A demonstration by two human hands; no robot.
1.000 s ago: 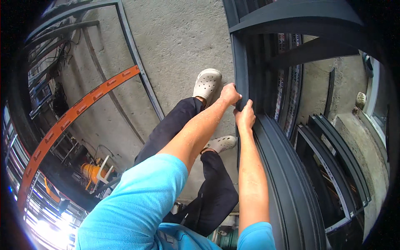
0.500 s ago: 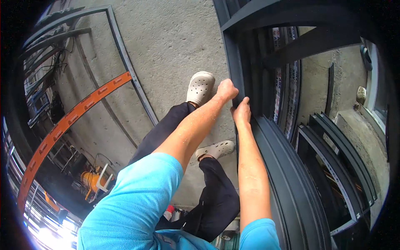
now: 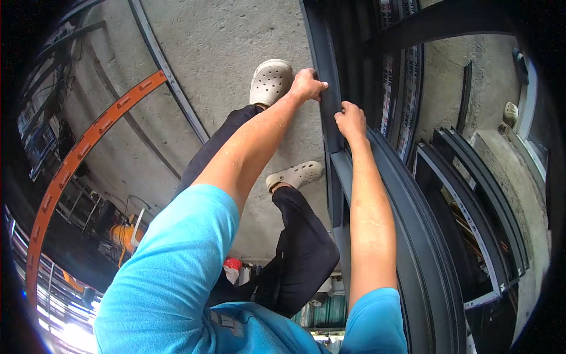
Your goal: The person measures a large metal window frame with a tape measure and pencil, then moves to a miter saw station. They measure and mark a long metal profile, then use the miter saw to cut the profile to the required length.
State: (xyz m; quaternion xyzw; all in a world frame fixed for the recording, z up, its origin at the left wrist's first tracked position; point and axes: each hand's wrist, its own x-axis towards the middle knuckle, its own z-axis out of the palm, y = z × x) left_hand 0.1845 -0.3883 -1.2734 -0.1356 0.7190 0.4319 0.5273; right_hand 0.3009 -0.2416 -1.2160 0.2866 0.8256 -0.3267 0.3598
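A long dark grey metal frame [image 3: 326, 62] stands on the right, in front of me. My left hand [image 3: 308, 87] is closed at its left edge, thumb lying toward the bar. Across the bar, a little nearer to me, my right hand [image 3: 352, 122] has its fingers curled at the inner edge; their tips are partly hidden. Beside my right forearm, a stack of dark grey profiles [image 3: 407, 218] lines up behind the frame.
At the right lean more dark frames [image 3: 483, 194] beside a concrete ledge [image 3: 498, 159]. To the left are a grey metal frame [image 3: 171, 71] and an orange strip [image 3: 100, 128]. My pale clogs [image 3: 270, 84] stand on the concrete floor [image 3: 236, 35].
Both hands now appear farther up the picture. My right hand has gone from the bar's left edge to its inner edge. The view has shifted too, and more of the frame's near end shows.
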